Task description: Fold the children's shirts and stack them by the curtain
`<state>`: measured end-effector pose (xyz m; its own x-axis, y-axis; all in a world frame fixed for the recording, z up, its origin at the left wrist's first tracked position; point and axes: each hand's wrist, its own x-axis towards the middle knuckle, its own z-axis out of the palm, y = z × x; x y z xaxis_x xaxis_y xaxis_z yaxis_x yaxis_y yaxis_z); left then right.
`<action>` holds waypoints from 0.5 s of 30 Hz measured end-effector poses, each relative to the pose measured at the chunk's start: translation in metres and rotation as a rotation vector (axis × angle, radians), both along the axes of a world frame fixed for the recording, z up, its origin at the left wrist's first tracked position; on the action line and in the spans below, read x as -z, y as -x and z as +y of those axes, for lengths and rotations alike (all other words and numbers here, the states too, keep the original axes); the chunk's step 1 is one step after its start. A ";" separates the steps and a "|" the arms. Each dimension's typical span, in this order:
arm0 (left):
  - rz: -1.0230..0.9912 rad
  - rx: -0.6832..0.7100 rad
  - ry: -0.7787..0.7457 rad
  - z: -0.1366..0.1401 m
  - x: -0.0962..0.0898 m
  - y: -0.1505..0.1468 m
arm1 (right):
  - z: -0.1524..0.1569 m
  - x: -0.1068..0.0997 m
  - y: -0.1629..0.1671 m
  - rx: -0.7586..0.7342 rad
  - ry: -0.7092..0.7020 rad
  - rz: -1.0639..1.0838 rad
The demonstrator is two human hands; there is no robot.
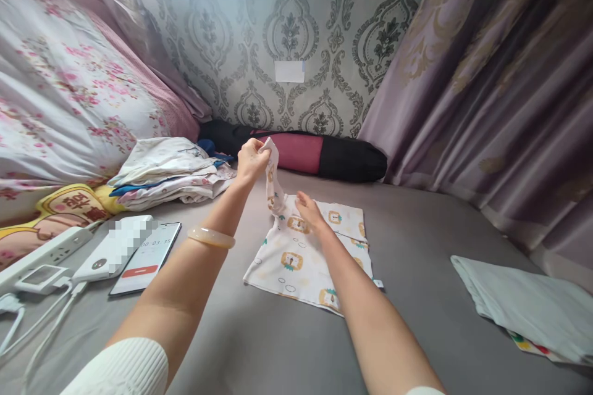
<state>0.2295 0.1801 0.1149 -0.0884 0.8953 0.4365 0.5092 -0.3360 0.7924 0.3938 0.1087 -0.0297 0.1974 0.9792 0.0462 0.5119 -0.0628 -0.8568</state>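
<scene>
A small white shirt (269,259) with yellow lion faces lies spread on the grey bed sheet (222,327). My left hand (252,160) pinches one end of its sleeve and holds it up above the sheet, so the sleeve hangs down to the body of the shirt. Over the upper part of the shirt is my right hand (306,207), its fingers apart and nothing seen in them. Whether it touches the cloth I cannot tell. A small white tag (378,284) sticks out at the shirt's right side.
At left lie a pile of folded clothes (171,173), a phone (148,259), a white power bank (113,247) and a power strip (46,253) with cables. A black and red long bag (296,151) lies along the wall. Folded pale cloth (523,302) sits at right.
</scene>
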 end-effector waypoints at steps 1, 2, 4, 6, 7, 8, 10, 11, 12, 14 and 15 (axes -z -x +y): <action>-0.012 0.021 0.000 -0.003 0.003 -0.005 | -0.005 -0.001 -0.007 0.023 -0.014 0.016; -0.024 0.041 0.000 -0.007 0.006 -0.011 | -0.011 -0.003 -0.013 0.045 -0.024 0.045; -0.050 0.079 -0.003 -0.016 0.012 -0.023 | -0.025 -0.005 -0.023 0.090 -0.017 0.175; -0.078 0.103 -0.009 -0.026 0.021 -0.037 | -0.040 -0.008 -0.032 0.137 0.004 0.411; -0.089 0.111 -0.009 -0.032 0.025 -0.044 | -0.047 -0.009 -0.035 0.156 0.014 0.536; -0.097 0.118 -0.004 -0.038 0.031 -0.052 | -0.053 -0.009 -0.039 0.174 0.022 0.641; -0.112 0.139 0.017 -0.051 0.043 -0.068 | -0.062 -0.010 -0.045 0.203 0.035 0.766; -0.124 0.161 0.031 -0.058 0.050 -0.076 | -0.065 -0.011 -0.048 0.219 0.043 0.813; -0.148 0.189 0.047 -0.065 0.057 -0.084 | -0.067 -0.011 -0.050 0.241 0.055 0.861; -0.177 0.348 0.087 -0.079 0.073 -0.097 | -0.069 -0.010 -0.055 0.289 0.072 0.983; -0.167 0.442 0.098 -0.085 0.080 -0.101 | -0.069 -0.010 -0.056 0.309 0.068 1.057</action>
